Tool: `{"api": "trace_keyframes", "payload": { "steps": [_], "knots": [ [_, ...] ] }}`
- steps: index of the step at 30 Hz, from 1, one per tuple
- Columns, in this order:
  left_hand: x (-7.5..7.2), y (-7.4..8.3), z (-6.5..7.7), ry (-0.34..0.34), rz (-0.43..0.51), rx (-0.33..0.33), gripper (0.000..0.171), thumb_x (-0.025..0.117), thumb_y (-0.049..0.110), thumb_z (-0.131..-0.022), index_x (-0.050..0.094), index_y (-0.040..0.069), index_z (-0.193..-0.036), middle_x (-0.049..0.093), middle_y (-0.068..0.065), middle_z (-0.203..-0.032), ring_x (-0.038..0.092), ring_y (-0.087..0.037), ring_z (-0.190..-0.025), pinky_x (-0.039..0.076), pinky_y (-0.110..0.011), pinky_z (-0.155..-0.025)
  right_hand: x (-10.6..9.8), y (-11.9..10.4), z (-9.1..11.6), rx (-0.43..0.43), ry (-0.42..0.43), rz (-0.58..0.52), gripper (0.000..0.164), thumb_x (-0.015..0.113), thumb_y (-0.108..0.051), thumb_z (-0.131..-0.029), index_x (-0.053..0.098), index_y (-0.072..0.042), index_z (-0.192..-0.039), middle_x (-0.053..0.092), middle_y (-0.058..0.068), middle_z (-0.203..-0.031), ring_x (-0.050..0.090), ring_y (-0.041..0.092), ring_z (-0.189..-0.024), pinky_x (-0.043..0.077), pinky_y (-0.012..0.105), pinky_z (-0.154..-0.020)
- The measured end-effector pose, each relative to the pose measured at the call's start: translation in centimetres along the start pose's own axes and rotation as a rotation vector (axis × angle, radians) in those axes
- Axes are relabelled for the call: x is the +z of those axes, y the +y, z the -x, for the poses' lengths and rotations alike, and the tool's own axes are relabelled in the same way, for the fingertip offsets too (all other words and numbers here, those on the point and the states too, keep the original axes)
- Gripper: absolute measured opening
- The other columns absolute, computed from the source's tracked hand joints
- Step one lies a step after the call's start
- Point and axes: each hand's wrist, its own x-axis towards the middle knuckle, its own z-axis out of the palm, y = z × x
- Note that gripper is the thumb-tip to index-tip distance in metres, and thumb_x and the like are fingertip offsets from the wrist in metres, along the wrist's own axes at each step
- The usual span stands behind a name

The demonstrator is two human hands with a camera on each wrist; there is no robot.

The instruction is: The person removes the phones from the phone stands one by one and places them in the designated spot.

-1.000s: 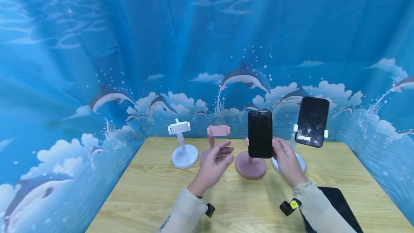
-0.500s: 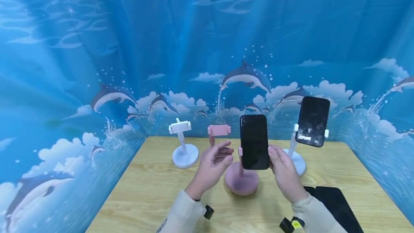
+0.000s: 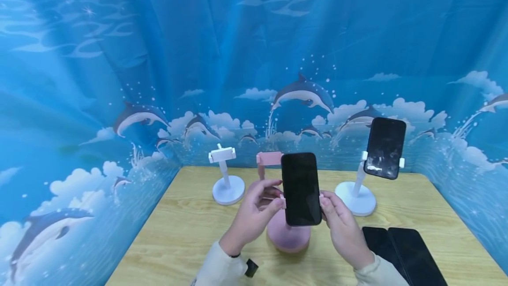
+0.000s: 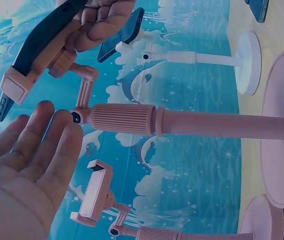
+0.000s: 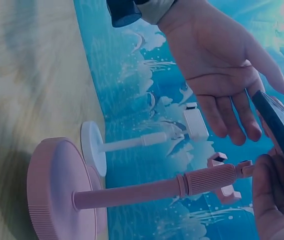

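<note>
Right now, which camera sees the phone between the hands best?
The head view, because the phone shows its whole front there. Both wrist views show it side-on, cut off by the picture edge.

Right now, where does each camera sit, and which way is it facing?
Head: worn on the head, facing forward and down at the table; left hand, right hand and sleeves show.
Left wrist: worn there, facing forward and rightward at the nearer pink stand, picture turned sideways; left hand close, right hand at top.
Right wrist: worn there, facing forward and leftward at that stand, also sideways; right hand at lower right, left hand with its sleeve at top.
Shared: both wrist views show that stand and its black phone.
</note>
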Motion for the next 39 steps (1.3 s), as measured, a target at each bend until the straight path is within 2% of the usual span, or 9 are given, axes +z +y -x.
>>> {"api": "trace_keyframes", "payload": {
  "steps": [9,15,19,24,27,31,36,39],
  "knots": [
    [-0.1,-0.2,1.1,0.002,-0.016,0.018,0.036,0.064,0.015,-0.104,0.058,0.012,-0.139,0.065,-0.008,-0.118,0.065,-0.020,-0.108,0.058,-0.034,-0.094,0.8,0.7,1.1,-0.001,0.012,0.004,0.035,0.032,-0.010,-0.114,0.050,0.017,-0.127,0.069,-0.005,-0.116,0.067,0.004,-0.110,0.056,0.020,-0.091],
    [0.1,-0.6,1.7,-0.010,-0.020,0.006,0.035,0.064,0.018,-0.104,0.059,0.011,-0.138,0.067,-0.007,-0.116,0.066,-0.018,-0.106,0.058,-0.032,-0.094,1.0,1.4,1.7,-0.022,0.017,0.004,0.033,0.031,-0.006,-0.114,0.051,0.017,-0.126,0.070,-0.005,-0.116,0.067,0.005,-0.110,0.056,0.020,-0.091],
    [0.4,-0.9,2.0,-0.021,-0.013,-0.007,0.035,0.065,0.018,-0.103,0.059,0.010,-0.137,0.067,-0.007,-0.117,0.065,-0.018,-0.106,0.058,-0.033,-0.093,1.2,1.6,2.0,0.004,0.040,0.030,0.033,0.033,-0.008,-0.114,0.052,0.015,-0.126,0.069,-0.005,-0.117,0.068,0.005,-0.110,0.056,0.020,-0.091],
    [0.7,-1.1,2.4,-0.025,0.000,-0.052,0.032,0.066,0.018,-0.102,0.061,0.009,-0.132,0.067,-0.006,-0.112,0.065,-0.015,-0.102,0.058,-0.031,-0.089,1.2,1.5,2.3,0.050,0.069,0.100,0.032,0.035,-0.009,-0.113,0.056,0.011,-0.126,0.070,-0.005,-0.114,0.068,0.004,-0.106,0.055,0.018,-0.089],
    [0.7,-1.3,2.5,-0.025,0.027,-0.083,0.028,0.066,0.017,-0.102,0.061,0.007,-0.128,0.067,-0.008,-0.107,0.065,-0.014,-0.097,0.058,-0.029,-0.085,1.1,1.5,2.2,0.011,0.087,0.130,0.029,0.038,-0.005,-0.112,0.056,0.009,-0.129,0.070,-0.003,-0.112,0.068,0.005,-0.102,0.056,0.019,-0.085],
    [0.7,-1.4,2.5,-0.022,0.087,-0.115,0.024,0.066,0.016,-0.102,0.060,0.005,-0.123,0.066,-0.011,-0.105,0.066,-0.015,-0.093,0.060,-0.029,-0.083,1.1,1.4,1.7,-0.100,0.128,0.137,0.026,0.046,0.005,-0.107,0.057,0.009,-0.130,0.067,0.002,-0.110,0.066,0.007,-0.098,0.057,0.020,-0.082],
    [0.5,-1.4,2.5,-0.024,0.120,-0.118,0.023,0.066,0.019,-0.103,0.061,0.007,-0.122,0.066,-0.011,-0.104,0.066,-0.016,-0.090,0.061,-0.029,-0.082,1.2,1.5,1.4,-0.162,0.175,0.098,0.016,0.053,0.016,-0.099,0.062,0.012,-0.112,0.068,0.001,-0.105,0.067,0.005,-0.095,0.055,0.015,-0.083],
    [0.5,-1.4,2.5,-0.023,0.102,-0.082,0.021,0.065,0.018,-0.104,0.062,0.007,-0.121,0.065,-0.011,-0.102,0.065,-0.015,-0.088,0.060,-0.028,-0.080,1.2,1.5,1.4,-0.170,0.181,0.087,0.013,0.054,0.018,-0.098,0.062,0.013,-0.107,0.068,-0.001,-0.102,0.067,0.004,-0.093,0.055,0.015,-0.081]
  ]
}}
